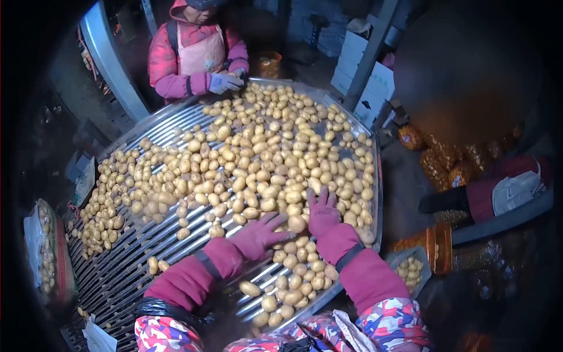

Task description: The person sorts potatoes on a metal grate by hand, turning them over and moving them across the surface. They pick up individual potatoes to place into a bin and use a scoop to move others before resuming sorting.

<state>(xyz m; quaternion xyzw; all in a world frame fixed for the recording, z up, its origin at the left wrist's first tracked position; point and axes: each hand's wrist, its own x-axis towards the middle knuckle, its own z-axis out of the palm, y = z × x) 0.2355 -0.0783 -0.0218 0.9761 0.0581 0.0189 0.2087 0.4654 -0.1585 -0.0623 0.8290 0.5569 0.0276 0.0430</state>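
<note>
Many yellow potatoes [275, 158] lie over a metal roller table [158, 240] made of parallel bars. My left hand [257, 236], in a pinkish glove, rests at the near edge of the pile with its fingers stretched toward the right. Close by on the right, my right hand [322, 213] lies over the potatoes, fingers spread and pointing away from me. A single rounder potato [297, 223] sits between the two hands, near the left fingertips. Neither hand is closed around a potato. Below them, a smaller group of potatoes [299, 276] lies by the near rim.
A co-worker in a pink apron [201, 51] stands at the far edge, gloved hands [226, 82] together. Filled net sacks [437, 170] and a bin of potatoes [410, 271] are on the right. A filled bag [50, 252] stands at the left; white boxes [366, 76] are behind.
</note>
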